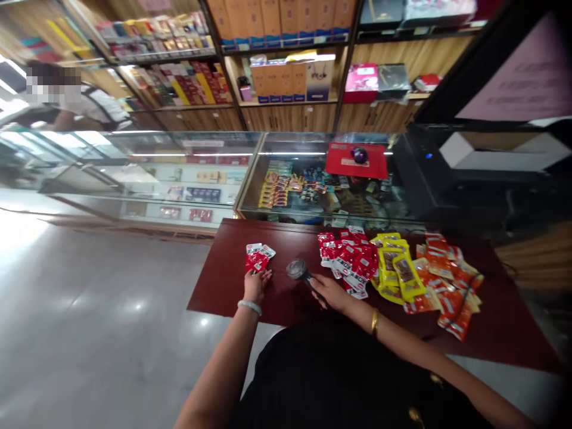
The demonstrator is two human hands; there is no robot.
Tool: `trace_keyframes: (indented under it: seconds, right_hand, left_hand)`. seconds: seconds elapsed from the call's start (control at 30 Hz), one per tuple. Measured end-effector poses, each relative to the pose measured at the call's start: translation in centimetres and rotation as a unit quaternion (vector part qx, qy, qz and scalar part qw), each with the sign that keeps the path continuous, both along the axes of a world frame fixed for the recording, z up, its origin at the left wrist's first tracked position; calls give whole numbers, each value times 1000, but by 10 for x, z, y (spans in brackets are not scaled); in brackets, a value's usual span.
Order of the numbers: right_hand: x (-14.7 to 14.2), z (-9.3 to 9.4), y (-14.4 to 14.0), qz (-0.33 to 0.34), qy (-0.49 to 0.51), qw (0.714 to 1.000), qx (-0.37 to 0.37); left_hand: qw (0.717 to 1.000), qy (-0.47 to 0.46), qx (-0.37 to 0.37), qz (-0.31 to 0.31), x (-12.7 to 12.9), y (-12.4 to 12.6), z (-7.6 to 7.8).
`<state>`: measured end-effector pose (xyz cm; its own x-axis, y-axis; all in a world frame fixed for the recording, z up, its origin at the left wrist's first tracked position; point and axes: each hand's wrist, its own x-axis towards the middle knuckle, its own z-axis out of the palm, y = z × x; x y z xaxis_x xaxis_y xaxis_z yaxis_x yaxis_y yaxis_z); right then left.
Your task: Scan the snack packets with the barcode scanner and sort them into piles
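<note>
On the left part of the dark red table, my left hand (256, 285) has its fingers closed at the near edge of a few red and white snack packets (258, 257). Its fingertips are partly hidden. My right hand (331, 291) is wrapped around the handle of a handheld barcode scanner (297, 270), whose round head points left toward those packets. To the right of the scanner lies a pile of more red and white packets (353, 257). Yellow packets (395, 268) lie beside that pile, and orange packets (447, 280) are farthest right.
Behind the table (214, 292) stands a glass display counter (286, 205) with a red mat (335, 161) on top. A dark machine (424, 185) carries an open white box (482, 158) at right. Shelves of boxes line the wall. Another person (96, 104) is at far left.
</note>
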<state>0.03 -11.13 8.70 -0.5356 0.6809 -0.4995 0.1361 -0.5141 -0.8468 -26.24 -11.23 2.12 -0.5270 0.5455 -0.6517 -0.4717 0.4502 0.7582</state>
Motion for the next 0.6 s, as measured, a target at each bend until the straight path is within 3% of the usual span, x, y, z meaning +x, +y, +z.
trace_keyframes:
  seconds: [0.17,0.27,0.4,0.5,0.6]
  right_hand:
    - [36,0,-12,-87,-11,996,-26]
    - [64,-2,-25,-141,-17,989,-32]
    - [100,-5,-45,-212,-37,975,-48]
    - [119,-8,-56,-256,-37,964,-63]
    - [132,-13,-63,-278,-31,958,-64]
  left_hand:
    - [989,110,-56,-84,43,-1,-17]
    - [964,138,-44,-221,87,7,-23]
    - [867,249,19,-430,152,32,-16]
    - [771,392,49,-500,193,53,-3]
    - [687,482,18,-543,221,69,6]
